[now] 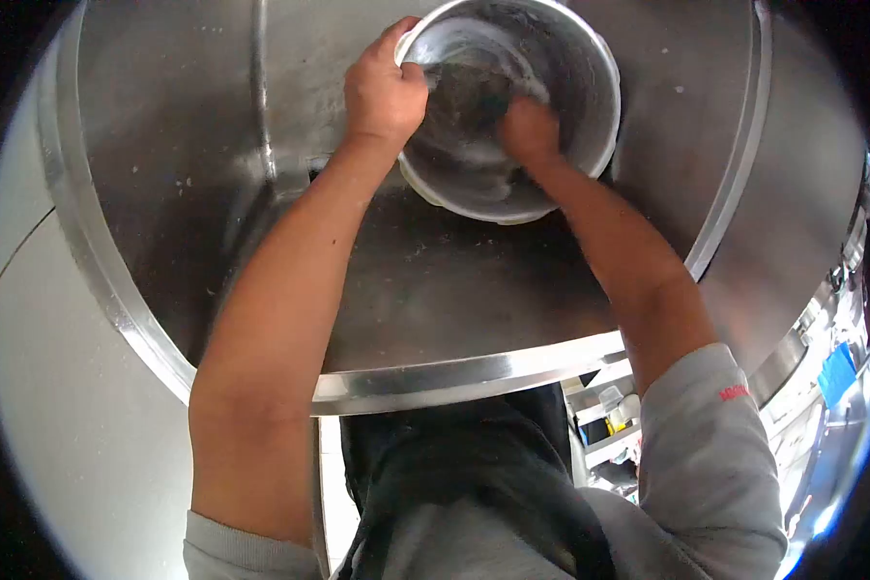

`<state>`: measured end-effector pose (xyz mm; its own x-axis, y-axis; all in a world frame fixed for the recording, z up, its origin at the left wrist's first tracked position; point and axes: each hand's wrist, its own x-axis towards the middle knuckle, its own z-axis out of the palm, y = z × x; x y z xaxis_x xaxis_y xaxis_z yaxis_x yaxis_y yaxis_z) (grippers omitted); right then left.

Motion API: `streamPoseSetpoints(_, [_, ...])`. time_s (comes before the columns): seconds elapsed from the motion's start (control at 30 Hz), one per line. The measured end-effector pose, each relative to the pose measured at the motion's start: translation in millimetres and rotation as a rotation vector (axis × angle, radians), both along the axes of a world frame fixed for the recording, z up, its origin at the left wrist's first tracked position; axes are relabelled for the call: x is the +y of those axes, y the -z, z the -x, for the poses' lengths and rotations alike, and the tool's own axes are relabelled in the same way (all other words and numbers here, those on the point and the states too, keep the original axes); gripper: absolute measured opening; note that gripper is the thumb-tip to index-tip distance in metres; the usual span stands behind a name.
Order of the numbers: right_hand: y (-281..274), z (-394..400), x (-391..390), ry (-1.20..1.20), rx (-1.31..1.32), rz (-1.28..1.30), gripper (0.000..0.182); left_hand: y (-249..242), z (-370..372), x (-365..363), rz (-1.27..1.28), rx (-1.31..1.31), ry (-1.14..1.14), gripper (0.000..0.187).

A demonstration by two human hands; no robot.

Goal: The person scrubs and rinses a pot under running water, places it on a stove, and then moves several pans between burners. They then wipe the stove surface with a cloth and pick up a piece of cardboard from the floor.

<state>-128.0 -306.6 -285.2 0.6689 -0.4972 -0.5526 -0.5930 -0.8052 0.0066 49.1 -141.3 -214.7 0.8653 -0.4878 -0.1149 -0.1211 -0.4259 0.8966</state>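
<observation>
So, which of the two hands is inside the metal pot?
The right hand is inside the metal pot, down on its soapy bottom. The left hand only grips the rim from outside.

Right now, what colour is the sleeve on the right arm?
Light grey sleeve, with a small red mark near its cuff; seen in the head view.

Both forearms are bare from the elbow down. The grey sleeves (710,454) are pushed up past the elbows, their cloth soft and lightly creased. The sleeve at 4 o'clock carries a small red marking (733,392) near its edge, too small to read. A dark apron (464,474) covers the chest at 6 o'clock, over the grey top.
</observation>
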Motion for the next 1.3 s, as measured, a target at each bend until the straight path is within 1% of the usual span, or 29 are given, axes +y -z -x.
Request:
streamPoseSetpoints(0.03, [7.4,-23.8,-20.1,0.068,-0.012,0.078,0.024,-0.5,-2.7,1.0,-0.018,0.008,-0.019,0.048])
streamPoseSetpoints(0.07, [44.1,-48.2,-44.0,0.104,-0.209,0.044,0.022,-0.4,-7.3,2.5,-0.033,0.005,-0.025,0.048])
streamPoseSetpoints(0.13, [76.2,-91.2,-43.7,0.158,-0.399,0.058,0.018,-6.0,-2.5,-0.3,-0.068,0.008,-0.031,0.047])
streamPoseSetpoints(0.17, [72.6,-121.5,-14.8,0.185,-0.387,0.113,0.017,-5.6,1.0,-2.1,-0.074,-0.018,-0.061,0.048])
streamPoseSetpoints(0.2, [57.7,-131.0,17.6,0.021,-0.379,0.053,0.019,1.3,2.5,-5.2,-0.064,-0.049,-0.098,0.048])
streamPoseSetpoints(0.23, [31.7,-118.6,45.2,-0.140,-0.365,-0.006,0.020,2.2,7.2,-9.5,-0.055,-0.076,-0.132,0.049])
streamPoseSetpoints(0.27, [17.3,-93.1,59.3,-0.108,-0.390,-0.147,0.021,-0.7,10.5,-10.7,-0.121,-0.101,-0.151,0.051])
streamPoseSetpoints(0.3, [17.2,-85.8,74.6,-0.082,-0.418,-0.273,0.022,3.8,-0.9,-6.2,-0.081,-0.079,-0.164,0.052])
streamPoseSetpoints(0.33, [16.4,-60.6,66.5,-0.138,-0.361,-0.248,0.022,3.2,-0.6,-4.3,-0.053,-0.065,-0.181,0.052])
streamPoseSetpoints(0.4, [6.8,-16.1,19.3,-0.061,-0.169,-0.139,0.022,7.3,6.2,2.8,0.014,-0.049,-0.172,0.051])
streamPoseSetpoints(0.43, [2.5,-21.3,-9.2,0.054,-0.048,-0.048,0.023,5.7,5.3,2.0,0.002,-0.030,-0.165,0.050])
streamPoseSetpoints(0.5, [2.9,-67.1,-46.1,0.116,-0.209,0.049,0.022,0.1,0.0,3.4,-0.037,-0.004,-0.158,0.048])
streamPoseSetpoints(0.53, [25.4,-100.1,-44.8,0.118,-0.317,0.081,0.021,2.8,-1.9,5.6,-0.126,-0.093,-0.109,0.052])
streamPoseSetpoints(0.6, [46.1,-145.7,4.0,-0.062,-0.436,0.137,0.017,5.1,-2.1,3.7,-0.142,-0.095,-0.150,0.052])
streamPoseSetpoints(0.63, [43.8,-146.4,32.7,-0.238,-0.445,0.164,0.016,4.4,-0.3,3.6,-0.149,-0.088,-0.165,0.052])
streamPoseSetpoints(0.7, [39.3,-108.4,67.5,-0.201,-0.580,-0.162,0.023,8.8,3.0,3.5,-0.116,-0.112,-0.192,0.052])
streamPoseSetpoints(0.77, [24.8,-44.8,41.2,-0.267,-0.523,-0.206,0.026,14.4,6.7,2.9,-0.033,-0.121,-0.198,0.052])
streamPoseSetpoints(0.8, [21.0,-23.6,24.0,-0.307,-0.495,-0.235,0.027,9.6,10.1,4.8,-0.061,-0.020,-0.212,0.050])
streamPoseSetpoints(0.87, [-5.3,-61.5,-19.1,-0.083,-0.125,-0.086,0.026,7.5,6.1,4.9,-0.111,-0.079,-0.206,0.051])
streamPoseSetpoints(0.9, [2.2,-82.2,-22.6,-0.049,-0.230,-0.027,0.027,6.3,3.3,1.8,-0.134,-0.112,-0.192,0.051])
streamPoseSetpoints(0.93, [11.3,-104.6,-23.7,-0.016,-0.332,0.036,0.027,4.3,2.7,-2.6,-0.145,-0.087,-0.226,0.051])
streamPoseSetpoints(0.97, [17.1,-117.3,-18.5,0.016,-0.425,0.097,0.028,4.6,4.0,-4.5,-0.145,-0.116,-0.249,0.051])
streamPoseSetpoints(1.03, [60.0,-107.4,23.7,-0.023,-0.465,-0.102,0.031,4.7,7.5,-8.7,-0.146,-0.172,-0.301,0.051])
streamPoseSetpoints(1.1, [62.4,-89.4,28.6,-0.186,-0.481,-0.161,0.031,2.8,5.6,-4.7,-0.103,-0.125,-0.249,0.050])
streamPoseSetpoints(1.17, [33.4,-51.0,13.6,-0.489,-0.452,-0.097,0.029,1.9,6.9,-7.1,-0.087,-0.063,-0.217,0.049])
streamPoseSetpoints(1.23, [9.7,-85.8,-18.2,-0.188,-0.370,-0.087,0.030,-1.8,-0.3,-7.2,-0.119,-0.005,-0.212,0.049])
streamPoseSetpoints(1.27, [-4.4,-107.8,-26.9,-0.058,-0.319,-0.083,0.030,4.3,-1.9,-7.9,-0.122,-0.059,-0.218,0.050])
streamPoseSetpoints(1.3, [-7.3,-121.8,-34.1,0.073,-0.265,-0.074,0.031,4.4,1.2,-6.6,-0.134,-0.044,-0.226,0.049])
